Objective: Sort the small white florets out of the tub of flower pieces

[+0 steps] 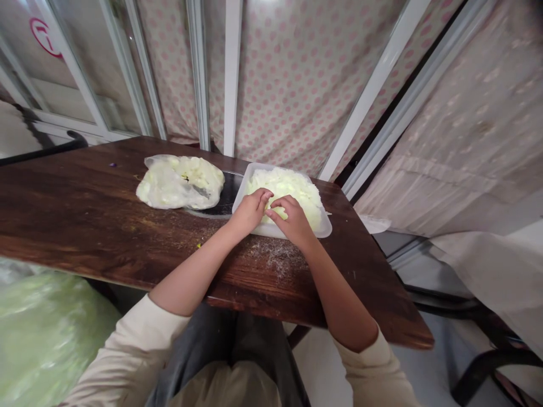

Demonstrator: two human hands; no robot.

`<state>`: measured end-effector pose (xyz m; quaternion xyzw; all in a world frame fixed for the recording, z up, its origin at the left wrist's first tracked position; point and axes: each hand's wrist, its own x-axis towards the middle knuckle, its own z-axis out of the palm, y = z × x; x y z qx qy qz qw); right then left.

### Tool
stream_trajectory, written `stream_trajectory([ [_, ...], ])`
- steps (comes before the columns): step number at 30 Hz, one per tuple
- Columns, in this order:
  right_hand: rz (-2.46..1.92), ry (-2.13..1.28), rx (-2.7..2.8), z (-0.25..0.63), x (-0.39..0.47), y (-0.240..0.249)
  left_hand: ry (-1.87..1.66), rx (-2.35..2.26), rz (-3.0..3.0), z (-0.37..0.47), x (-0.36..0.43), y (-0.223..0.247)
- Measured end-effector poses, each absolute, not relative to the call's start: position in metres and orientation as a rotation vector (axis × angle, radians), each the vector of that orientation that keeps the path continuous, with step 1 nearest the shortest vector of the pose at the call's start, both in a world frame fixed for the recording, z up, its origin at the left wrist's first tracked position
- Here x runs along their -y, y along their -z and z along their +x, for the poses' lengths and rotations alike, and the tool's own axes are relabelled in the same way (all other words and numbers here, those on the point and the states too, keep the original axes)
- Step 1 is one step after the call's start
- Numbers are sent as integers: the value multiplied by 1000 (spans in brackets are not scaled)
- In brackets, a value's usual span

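Step in hand, as judged: working through pale shreds [297,189] by hand. Shreds lying in white tray [324,229], tray sitting on worktop [97,226] to right of plastic bag [163,186]. Left hand [253,207] and right hand [292,216] hanging over near part of shreds, fingers curling into narrow gaps; cannot tell whether either is pinching any. Next move probably calling for light fingertips, keeping shreds inside rim.

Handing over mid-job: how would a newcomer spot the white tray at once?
Start at the dark wooden table. Toward its far edge, beneath the left hand and right hand, lies the tray, heaped with pale shreds. Unlike the crumpled plastic bag to its left, it is rectangular with a raised rim.
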<state>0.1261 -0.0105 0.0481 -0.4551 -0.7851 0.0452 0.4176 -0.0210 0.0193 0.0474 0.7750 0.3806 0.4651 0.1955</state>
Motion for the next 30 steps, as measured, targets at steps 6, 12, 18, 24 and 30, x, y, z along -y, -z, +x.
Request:
stream_trajectory([
  [6,-1130,-141,1970,127,9,-45,-1226,-967,2142,-21,-16,-49],
  [12,-1115,-123,1926,130,6,-44,-1116,-1031,2183,-21,-12,-54],
  [18,-1154,-38,1862,127,8,-43,-1107,-812,2208,-24,-9,-55],
  [24,-1142,60,1814,126,8,-40,-1096,-748,2155,-24,-9,-53],
  [30,-1161,110,1849,129,7,-40,-1046,-825,2204,-23,-8,-55],
])
